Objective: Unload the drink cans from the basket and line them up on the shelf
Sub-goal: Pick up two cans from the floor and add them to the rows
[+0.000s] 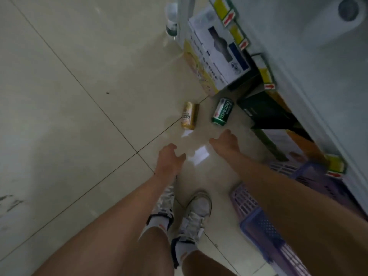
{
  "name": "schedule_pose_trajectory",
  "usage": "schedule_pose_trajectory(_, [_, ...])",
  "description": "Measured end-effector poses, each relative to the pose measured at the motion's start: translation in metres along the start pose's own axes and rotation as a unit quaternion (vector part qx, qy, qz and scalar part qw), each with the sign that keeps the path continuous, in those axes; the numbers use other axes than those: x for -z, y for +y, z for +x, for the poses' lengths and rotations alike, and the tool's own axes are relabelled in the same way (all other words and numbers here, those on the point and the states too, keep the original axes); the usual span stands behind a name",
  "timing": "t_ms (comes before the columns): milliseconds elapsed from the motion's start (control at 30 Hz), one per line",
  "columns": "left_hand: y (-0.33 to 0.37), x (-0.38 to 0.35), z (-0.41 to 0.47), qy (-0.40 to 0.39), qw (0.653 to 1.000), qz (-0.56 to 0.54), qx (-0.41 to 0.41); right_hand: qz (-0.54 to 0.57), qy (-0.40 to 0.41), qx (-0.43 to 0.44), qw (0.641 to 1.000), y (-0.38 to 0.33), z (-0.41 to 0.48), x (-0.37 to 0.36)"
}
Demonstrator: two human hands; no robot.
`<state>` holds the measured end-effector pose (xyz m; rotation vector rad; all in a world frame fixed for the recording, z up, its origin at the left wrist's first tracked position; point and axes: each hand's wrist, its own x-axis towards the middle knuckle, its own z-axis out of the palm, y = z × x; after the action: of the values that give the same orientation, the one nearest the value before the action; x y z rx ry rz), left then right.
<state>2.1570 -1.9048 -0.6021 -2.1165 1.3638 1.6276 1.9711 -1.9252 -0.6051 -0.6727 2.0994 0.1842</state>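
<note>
Two drink cans lie on their sides on the tiled floor: a gold can (189,115) and a green can (222,112) to its right. My left hand (169,159) hovers below the gold can, fingers apart and empty. Just below the green can, my right hand (226,142) reaches out, fingers spread and holding nothing. A purple plastic basket (256,220) sits on the floor at the lower right, partly hidden by my right arm. The shelf (310,80) runs along the right side, with yellow price tags on its edge.
Cardboard boxes (217,54) stand on the floor under the shelf, with a dark box (264,114) right of the green can. A clear bottle (171,18) stands at the top. My feet in white shoes (196,214) are at the bottom centre.
</note>
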Motion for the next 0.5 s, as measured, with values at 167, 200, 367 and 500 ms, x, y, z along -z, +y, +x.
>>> schedule_pose_trajectory(167, [0.025, -0.018, 0.072, 0.054, 0.998, 0.024, -0.038, 0.049, 0.084, -0.027, 0.995, -0.015, 0.081, -0.014])
schedule_pose_trajectory(200, [0.031, -0.021, 0.087, 0.064, 0.997, 0.030, -0.044, 0.041, 0.100, -0.028, 0.994, -0.019, 0.094, -0.014])
schedule_pose_trajectory(367, [0.060, -0.033, 0.142, 0.094, 0.991, 0.087, -0.027, 0.028, 0.134, -0.051, 0.989, -0.032, 0.140, -0.016])
schedule_pose_trajectory(500, [0.069, -0.037, 0.162, 0.084, 0.991, 0.094, -0.037, 0.048, 0.119, -0.060, 0.990, -0.029, 0.160, -0.013])
